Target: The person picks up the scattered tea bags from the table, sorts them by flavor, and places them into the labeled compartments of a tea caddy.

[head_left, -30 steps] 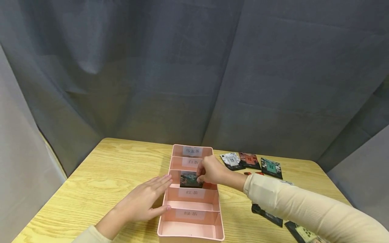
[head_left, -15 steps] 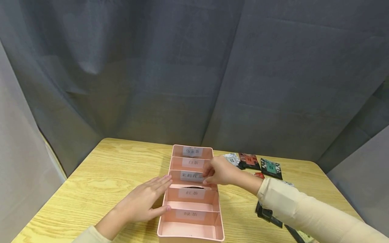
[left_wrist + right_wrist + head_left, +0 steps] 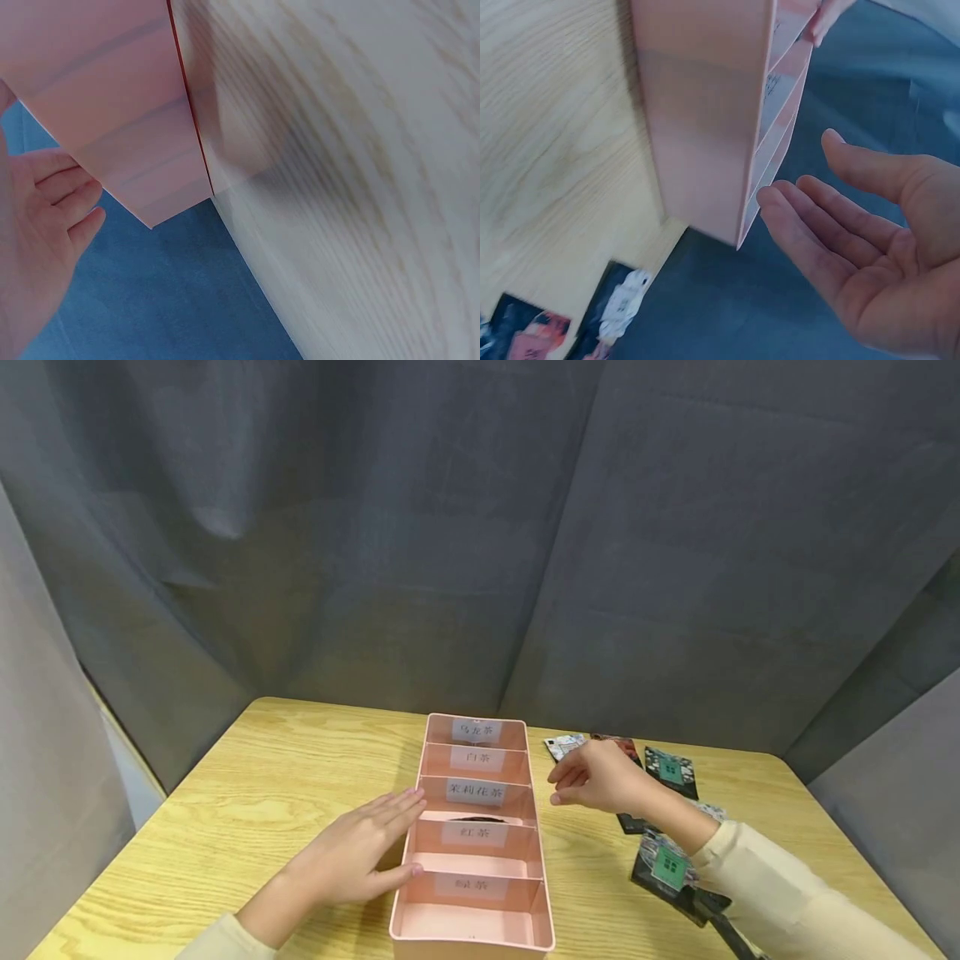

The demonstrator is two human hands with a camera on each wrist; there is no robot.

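The left hand [image 3: 363,847] lies along the left side of the pink box [image 3: 480,928], its fingers extended and touching the rim, thumb spread wide from them. The right hand [image 3: 603,781] is bare-palmed above the table [image 3: 300,777], just right of the box, thumb and gently bent fingers parted with nothing between them. In the middle of the box's five labelled compartments, the dark edge of a packet [image 3: 480,819] shows by the near divider. Right of the box lie a white packet [image 3: 562,745], a far green packet [image 3: 671,770] and a near green packet [image 3: 666,864], others partly hidden by the right arm.
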